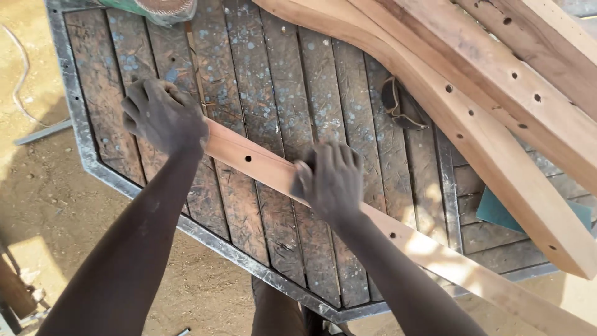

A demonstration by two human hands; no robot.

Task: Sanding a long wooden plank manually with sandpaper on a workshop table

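A long pale wooden slat (249,157) with drilled holes lies slanted across a slatted wooden worktable (292,81). My left hand (163,115) is closed over the slat's upper left end. My right hand (329,179) presses down on the slat's middle, fingers curled over something small and dark that I cannot make out. Both hands are dusty. The slat runs on past the table's near edge to the lower right.
Curved wooden pieces (491,106) with drilled holes are stacked across the table's right side. A dark strap-like object (398,106) lies beside them. A green sheet (497,211) sits at right. A green tool (155,9) rests at the far edge. Sandy ground (37,186) lies at left.
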